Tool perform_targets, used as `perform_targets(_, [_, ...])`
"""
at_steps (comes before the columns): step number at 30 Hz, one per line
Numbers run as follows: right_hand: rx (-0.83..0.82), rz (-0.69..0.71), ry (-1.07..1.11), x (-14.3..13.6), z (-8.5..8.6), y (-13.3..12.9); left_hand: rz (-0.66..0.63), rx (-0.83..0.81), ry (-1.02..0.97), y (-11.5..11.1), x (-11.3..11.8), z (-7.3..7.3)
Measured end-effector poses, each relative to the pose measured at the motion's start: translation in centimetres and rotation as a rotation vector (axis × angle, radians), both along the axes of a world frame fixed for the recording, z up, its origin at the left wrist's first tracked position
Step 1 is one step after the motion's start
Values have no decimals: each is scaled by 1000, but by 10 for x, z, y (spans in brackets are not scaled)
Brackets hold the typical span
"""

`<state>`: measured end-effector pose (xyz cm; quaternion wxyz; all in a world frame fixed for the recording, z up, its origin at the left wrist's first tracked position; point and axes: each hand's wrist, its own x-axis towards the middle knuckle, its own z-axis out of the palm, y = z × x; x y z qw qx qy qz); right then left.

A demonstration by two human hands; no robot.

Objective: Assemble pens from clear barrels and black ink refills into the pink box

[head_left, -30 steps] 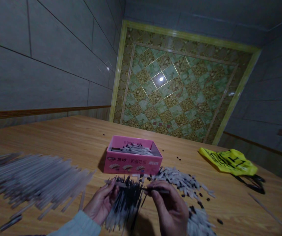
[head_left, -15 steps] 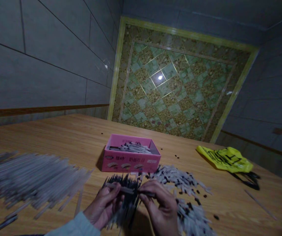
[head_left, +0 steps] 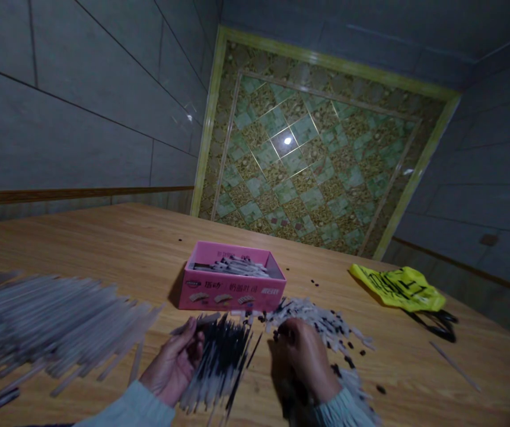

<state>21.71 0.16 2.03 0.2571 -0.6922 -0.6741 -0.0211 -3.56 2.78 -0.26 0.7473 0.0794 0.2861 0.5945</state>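
In the head view my left hand pinches a slim pale tube between thumb and fingers, held level over a bundle of thin dark-tipped rods. My right hand is palm down at the near left edge of a pile of small whitish pieces and black bits. Its fingers are curled together, with something small and black at the tips that I cannot make out. Behind both hands stands an open pink box holding many whitish sticks with dark ends.
A wide heap of translucent tubes lies at the left of the wooden table. More whitish pieces lie near my right sleeve. Farther right are a yellow bag, a black strap and a single thin stick.
My hands have moved apart. The right one has left the tube and shifted right to the small pieces, while the left has drawn a little leftward, keeping the tube.
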Motion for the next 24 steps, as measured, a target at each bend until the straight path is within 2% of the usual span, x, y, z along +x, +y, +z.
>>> perform_targets(5, [-9, 35, -98, -4, -22, -1, -4, 4, 15, -2, 1, 0])
perform_targets(10, [4, -5, -220, -8, -37, 1, -7, 17, 32, 0, 2, 0])
perform_targets(24, [16, -19, -215, -9, -49, 5, -13, 63, 122, -3, 5, -4])
